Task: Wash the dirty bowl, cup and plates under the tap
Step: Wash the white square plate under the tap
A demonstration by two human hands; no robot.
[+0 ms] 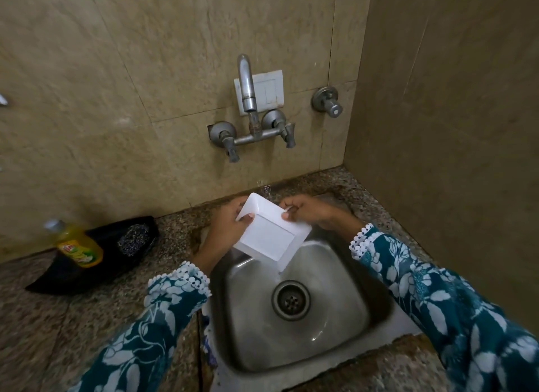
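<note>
Tipping the white bowl (269,235) over the sink (376,304), you grip its rim with left hand (226,221) and right hand (306,213), fingers curled round opposite edges; keep it tilted so water drains toward the drain (291,299).

Scene dimly, evenly lit; soft glare seen on sink (318,342) basin. Edges bent by wide-angle distortion; sleeves and counter below sink smeared by blur.
</note>
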